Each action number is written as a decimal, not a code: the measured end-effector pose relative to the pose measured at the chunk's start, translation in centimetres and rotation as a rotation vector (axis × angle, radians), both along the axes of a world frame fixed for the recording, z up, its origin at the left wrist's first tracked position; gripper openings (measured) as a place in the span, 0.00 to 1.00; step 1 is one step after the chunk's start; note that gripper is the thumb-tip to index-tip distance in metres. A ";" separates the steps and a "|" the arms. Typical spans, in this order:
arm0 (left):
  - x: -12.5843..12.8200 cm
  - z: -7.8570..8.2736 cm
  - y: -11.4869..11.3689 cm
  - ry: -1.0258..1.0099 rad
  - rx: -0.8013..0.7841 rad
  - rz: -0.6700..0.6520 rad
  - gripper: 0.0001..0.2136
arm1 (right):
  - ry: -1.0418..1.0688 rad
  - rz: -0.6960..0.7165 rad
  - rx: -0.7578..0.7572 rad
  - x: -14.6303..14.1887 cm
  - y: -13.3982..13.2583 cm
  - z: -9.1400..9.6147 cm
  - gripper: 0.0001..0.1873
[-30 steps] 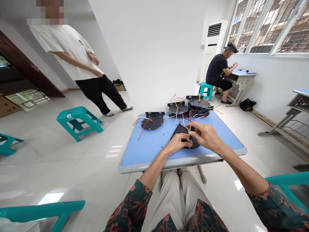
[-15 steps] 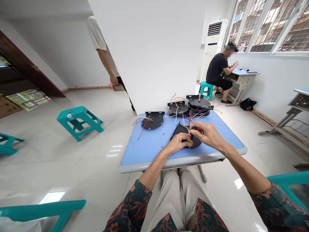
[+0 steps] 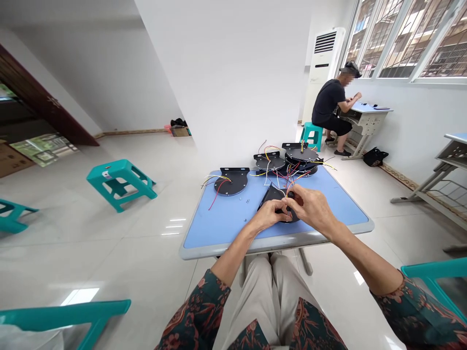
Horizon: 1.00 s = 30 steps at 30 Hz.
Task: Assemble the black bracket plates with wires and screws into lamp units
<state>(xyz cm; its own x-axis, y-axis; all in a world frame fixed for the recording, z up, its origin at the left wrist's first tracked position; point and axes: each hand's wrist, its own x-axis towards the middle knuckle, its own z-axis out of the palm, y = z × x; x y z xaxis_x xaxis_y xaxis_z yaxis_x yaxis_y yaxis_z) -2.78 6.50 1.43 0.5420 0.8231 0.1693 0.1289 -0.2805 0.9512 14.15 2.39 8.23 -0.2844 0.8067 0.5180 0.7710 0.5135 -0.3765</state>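
A black round plate with a straight flange [image 3: 270,195] lies on the blue table near its front, mostly covered by my hands. My left hand [image 3: 270,215] rests over its left part, thumb and fingers pinched together near the middle; what they hold is hidden. From the right, my right hand [image 3: 310,206] closes thumb and forefinger on thin coloured wires [image 3: 280,191] that rise from the plate. The fingertips of both hands are close together. Another such plate [image 3: 231,184] lies at the table's left, its wires spread out.
Several more wired plates [image 3: 301,154] are piled at the back right of the table [image 3: 215,233]. Small screws [image 3: 247,201] lie left of my hands. A white pillar [image 3: 241,82] stands behind. A green stool [image 3: 120,182] is at the left; a person [image 3: 326,104] sits farther off.
My right hand has moved slightly left and inward, its fingertips now nearer my left hand's. The left hand has barely moved. The person standing behind the pillar has gone out of view.
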 end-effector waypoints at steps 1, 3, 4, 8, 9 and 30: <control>0.0 0.1 0.0 -0.001 0.000 0.004 0.06 | 0.028 0.085 -0.053 0.3 0.1 0.3 0.11; 0.0 0.2 -0.1 0.000 0.010 -0.001 0.07 | 0.071 0.190 -0.129 0.8 0.3 0.8 0.12; 0.0 0.3 -0.1 0.003 0.018 -0.006 0.07 | 0.076 0.196 -0.135 0.9 0.4 0.8 0.11; -0.1 0.3 -0.1 0.039 0.059 0.006 0.07 | 0.052 0.028 0.025 0.4 0.6 -0.6 0.08; -0.1 0.3 -0.1 0.042 0.063 0.004 0.06 | 0.055 -0.019 0.064 0.1 0.7 -1.1 0.09; -0.2 -0.1 -0.1 0.156 0.195 0.009 0.04 | 0.299 -0.007 -0.057 0.3 0.5 -0.9 0.08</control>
<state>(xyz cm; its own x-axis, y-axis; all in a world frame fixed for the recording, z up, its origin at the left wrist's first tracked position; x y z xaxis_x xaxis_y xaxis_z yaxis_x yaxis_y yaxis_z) -3.01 6.37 1.32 0.5670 0.7880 0.2399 0.2737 -0.4549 0.8475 14.43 2.92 7.28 -0.1208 0.8383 0.5317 0.6253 0.4803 -0.6151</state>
